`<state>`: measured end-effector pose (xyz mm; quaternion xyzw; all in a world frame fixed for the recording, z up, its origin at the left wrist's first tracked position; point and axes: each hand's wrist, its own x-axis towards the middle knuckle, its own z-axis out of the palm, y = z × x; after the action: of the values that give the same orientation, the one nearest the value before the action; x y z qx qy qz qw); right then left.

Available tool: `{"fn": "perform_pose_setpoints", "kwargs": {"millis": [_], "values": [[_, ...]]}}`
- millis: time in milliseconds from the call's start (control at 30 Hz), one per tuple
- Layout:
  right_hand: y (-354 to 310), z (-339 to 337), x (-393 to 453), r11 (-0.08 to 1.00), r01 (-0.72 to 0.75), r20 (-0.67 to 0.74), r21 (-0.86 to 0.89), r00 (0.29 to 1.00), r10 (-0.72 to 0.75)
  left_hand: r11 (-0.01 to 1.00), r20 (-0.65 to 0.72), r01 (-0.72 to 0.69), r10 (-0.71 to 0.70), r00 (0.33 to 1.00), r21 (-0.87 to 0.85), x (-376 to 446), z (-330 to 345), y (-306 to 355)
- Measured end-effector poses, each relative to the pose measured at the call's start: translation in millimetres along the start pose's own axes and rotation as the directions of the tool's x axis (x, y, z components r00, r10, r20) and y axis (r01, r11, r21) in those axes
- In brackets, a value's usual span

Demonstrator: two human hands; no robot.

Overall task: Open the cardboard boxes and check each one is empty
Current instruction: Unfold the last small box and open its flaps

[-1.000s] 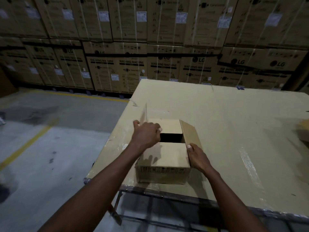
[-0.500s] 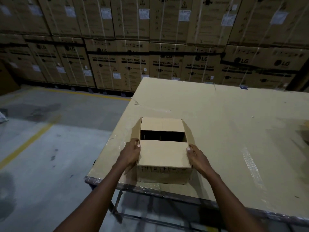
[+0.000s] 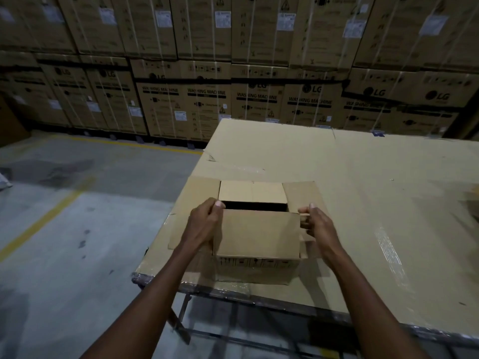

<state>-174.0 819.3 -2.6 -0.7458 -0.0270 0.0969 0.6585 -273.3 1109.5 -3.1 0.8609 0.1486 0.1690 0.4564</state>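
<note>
Sitting between both hands, cardboard box (image 3: 256, 234), near flap gripped at corners

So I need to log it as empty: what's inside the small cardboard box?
Only a dark gap shows between the far flap and the near flap; nothing visible in it. The flaps cover the rest of the small cardboard box, so emptiness is unconfirmed.

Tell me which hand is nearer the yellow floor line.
Left. The left hand grips the cardboard box on its side toward the yellow floor line; the right hand holds the box's far-side flap.
</note>
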Motion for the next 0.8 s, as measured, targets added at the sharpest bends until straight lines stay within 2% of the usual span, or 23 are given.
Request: {"fn": "perform_pose_setpoints", "kwargs": {"millis": [67, 133, 200, 267, 333, 367, 467, 567, 600, 667, 800], "values": [[-17, -9, -7, 0.995, 0.002, 0.095, 0.101, 0.995, -0.012, 0.990, 0.061, -0.006, 0.015, 0.998, -0.139, -4, -11, 10], [-25, -18, -12, 0.995, -0.027, 0.243, 0.095, 0.970, 0.003, 0.977, 0.217, 0.044, 0.002, 0.976, -0.207, -10, -20, 19], [-31, -22, -19, 0.997, -0.004, 0.384, -0.075, 0.923, 0.032, 0.973, 0.437, 0.155, -0.066, 0.897, -0.172, -16, -23, 24], [-29, -18, -24, 0.952, 0.080, 0.475, -0.297, 0.877, 0.075, 0.967, 0.612, 0.246, -0.157, 0.776, -0.064, -23, -21, 27], [-18, -10, -26, 0.861, 0.167, 0.508, -0.481, 0.853, 0.118, 0.957, 0.684, 0.282, -0.249, 0.686, 0.066, -32, -12, 27], [-11, -4, -26, 0.812, 0.193, 0.522, -0.551, 0.838, 0.155, 0.950, 0.689, 0.287, -0.287, 0.666, 0.119, -37, -6, 26], [9, 18, -35, 0.669, 0.213, 0.466, -0.712, 0.856, 0.223, 0.945, 0.648, 0.242, -0.327, 0.688, 0.219, -45, 14, 15], [26, 35, -43, 0.392, 0.357, 0.434, -0.848, 0.892, 0.127, 0.933, 0.603, 0.079, -0.290, 0.743, 0.352, -48, 27, 1], [29, 39, -46, 0.332, 0.396, 0.447, -0.856, 0.890, 0.093, 0.910, 0.593, 0.004, -0.273, 0.757, 0.414, -48, 29, -2], [31, 44, -48, 0.291, 0.424, 0.460, -0.858, 0.885, 0.066, 0.874, 0.579, -0.085, -0.241, 0.779, 0.478, -50, 31, -7], [30, 42, -45, 0.309, 0.418, 0.475, -0.854, 0.869, 0.138, 0.927, 0.522, -0.058, -0.156, 0.839, 0.370, -47, 33, -5]]}}
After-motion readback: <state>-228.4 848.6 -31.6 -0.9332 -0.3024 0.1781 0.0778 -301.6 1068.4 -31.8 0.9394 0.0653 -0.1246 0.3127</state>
